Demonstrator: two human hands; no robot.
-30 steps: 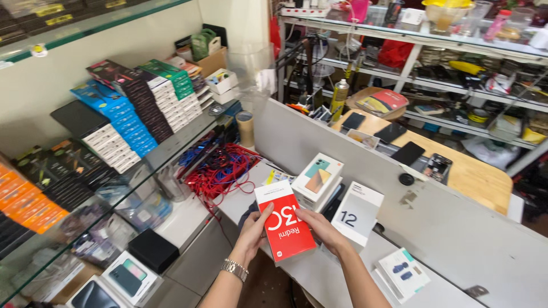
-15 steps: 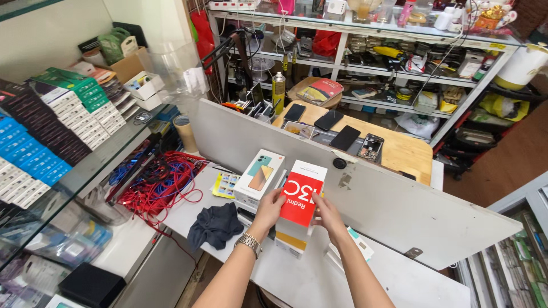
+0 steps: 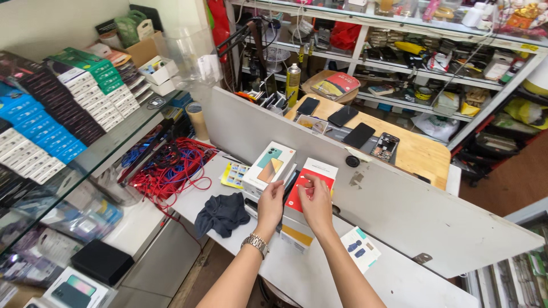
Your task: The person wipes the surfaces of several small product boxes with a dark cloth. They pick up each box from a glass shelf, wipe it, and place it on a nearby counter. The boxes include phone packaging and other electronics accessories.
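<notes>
A red phone box lies flat directly beneath both hands, its long axis running away from the person. Left hand grips its left edge; right hand pinches the top.

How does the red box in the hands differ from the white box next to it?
The red box is mostly red and held by both hands, left hand and right hand; the white box is white with a phone picture and lies untouched. Both are flat, rectangular boxes.
</notes>
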